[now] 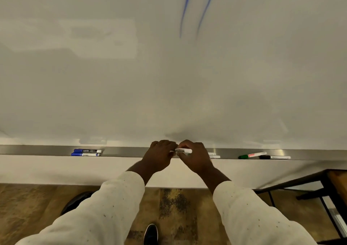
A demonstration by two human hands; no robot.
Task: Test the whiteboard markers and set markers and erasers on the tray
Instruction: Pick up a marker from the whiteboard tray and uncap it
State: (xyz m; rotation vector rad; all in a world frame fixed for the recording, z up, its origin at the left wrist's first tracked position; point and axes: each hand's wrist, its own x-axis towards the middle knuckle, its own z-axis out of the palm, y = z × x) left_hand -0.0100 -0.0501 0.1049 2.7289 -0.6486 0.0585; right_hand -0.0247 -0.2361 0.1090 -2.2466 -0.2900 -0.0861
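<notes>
Two grips pinch white marker [185, 150]: left grip [159, 158] at left end, right grip [197, 158] at barrel, over tray [131, 151].

- white marker [185, 150]: held level right over the tray [131, 151], gripped by the left hand [159, 156] and right hand [197, 158], white end poking out to the right
- two blue markers [87, 151]: capped, side by side at the tray's left, caps pointing left
- green marker [252, 155] and black marker [275, 157]: lying on the tray's right, caps left, green one a bit tilted
- two more white barrels [215, 157]: peeking out beside the right hand, colours hidden
</notes>
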